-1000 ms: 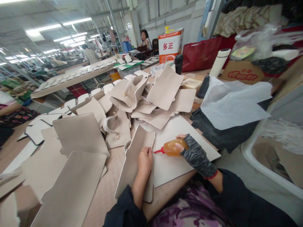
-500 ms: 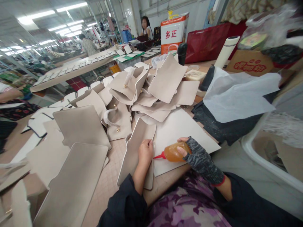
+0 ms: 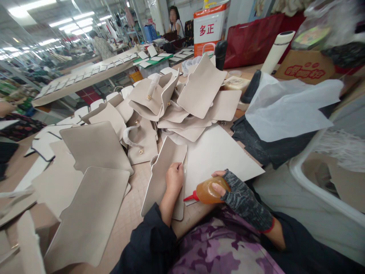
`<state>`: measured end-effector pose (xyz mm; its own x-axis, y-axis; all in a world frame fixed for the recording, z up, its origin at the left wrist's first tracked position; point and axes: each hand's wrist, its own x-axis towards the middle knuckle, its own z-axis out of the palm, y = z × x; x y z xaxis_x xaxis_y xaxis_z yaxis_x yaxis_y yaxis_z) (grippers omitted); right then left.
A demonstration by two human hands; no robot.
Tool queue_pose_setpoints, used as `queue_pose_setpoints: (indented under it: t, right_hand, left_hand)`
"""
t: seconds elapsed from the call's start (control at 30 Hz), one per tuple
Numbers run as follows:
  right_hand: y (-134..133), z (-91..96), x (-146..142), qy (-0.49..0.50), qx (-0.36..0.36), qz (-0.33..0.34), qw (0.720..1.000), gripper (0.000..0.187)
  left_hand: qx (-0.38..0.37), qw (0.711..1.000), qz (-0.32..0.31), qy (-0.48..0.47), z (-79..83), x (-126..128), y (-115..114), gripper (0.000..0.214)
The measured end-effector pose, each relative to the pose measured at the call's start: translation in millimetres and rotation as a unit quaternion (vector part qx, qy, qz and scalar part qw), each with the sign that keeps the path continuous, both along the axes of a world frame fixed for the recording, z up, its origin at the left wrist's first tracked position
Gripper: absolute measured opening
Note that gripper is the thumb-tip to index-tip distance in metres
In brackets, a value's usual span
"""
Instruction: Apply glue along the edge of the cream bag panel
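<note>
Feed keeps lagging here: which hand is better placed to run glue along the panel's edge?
Probably right hand: it holds the glue bottle, nozzle at the panel edge. Left hand pins the panel flat.

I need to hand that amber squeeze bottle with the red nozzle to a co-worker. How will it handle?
The amber squeeze bottle with the red nozzle probably has soft walls, since the gloved right hand wraps it. It looks well filled, so likely weighty. Lying sideways, it may roll.

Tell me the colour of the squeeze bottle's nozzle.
Red, on the amber squeeze bottle in the right hand; head view.
</note>
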<state>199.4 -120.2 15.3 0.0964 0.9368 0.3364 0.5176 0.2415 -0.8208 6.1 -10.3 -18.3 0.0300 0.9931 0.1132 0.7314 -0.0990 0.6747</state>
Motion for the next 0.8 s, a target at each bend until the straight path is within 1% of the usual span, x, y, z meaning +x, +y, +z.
queue_pose_setpoints:
  t: [0.13,0.23,0.33,0.4,0.43,0.47,0.5,0.57,0.67,0.77,0.8]
  right_hand:
    - [-3,-2.1,-1,0.007,-0.009,0.003,1.000,0.027]
    - [-1,-1.7,1,0.034,-0.041,0.016,0.998,0.027]
    - [7,-4.7,11,0.092,-0.101,0.035,0.990,0.029]
    - [17,-10.0,22,0.163,-0.137,0.040,0.976,0.030]
    - [23,-13.3,29,0.214,-0.151,0.040,0.964,0.030]
    - [31,-16.8,35,0.274,-0.166,0.038,0.947,0.029]
    - [38,-20.0,40,0.334,-0.181,0.035,0.924,0.029]
    - [55,-25.4,48,0.421,-0.207,0.039,0.882,0.031]
    - [76,-32.2,52,0.524,-0.208,0.094,0.820,0.036]
    - [87,-41.7,49,0.632,-0.208,0.140,0.734,0.033]
    - [89,-45.2,49,0.644,-0.215,0.143,0.720,0.032]
  left_hand:
    - [-0.002,1.000,-0.001,0.009,-0.9,0,0,0.023]
    - [-0.003,1.000,-0.003,0.019,-1.1,0,0,0.024]
    - [-0.003,0.999,-0.014,0.032,-0.8,0,0,0.025]
    - [-0.003,0.999,-0.028,0.046,0.2,-1,-1,0.027]
    - [-0.004,0.998,-0.037,0.056,1.2,-2,-2,0.027]
    - [-0.005,0.997,-0.048,0.068,2.6,-2,-3,0.027]
    - [-0.006,0.995,-0.060,0.080,4.5,-2,-5,0.027]
    - [-0.006,0.990,-0.085,0.111,9.8,-2,-8,0.026]
    - [0.001,0.979,-0.121,0.165,20.5,-2,-11,0.024]
    - [0.001,0.964,-0.166,0.208,32.2,-5,-10,0.024]
    - [-0.003,0.958,-0.186,0.217,35.6,-7,-8,0.026]
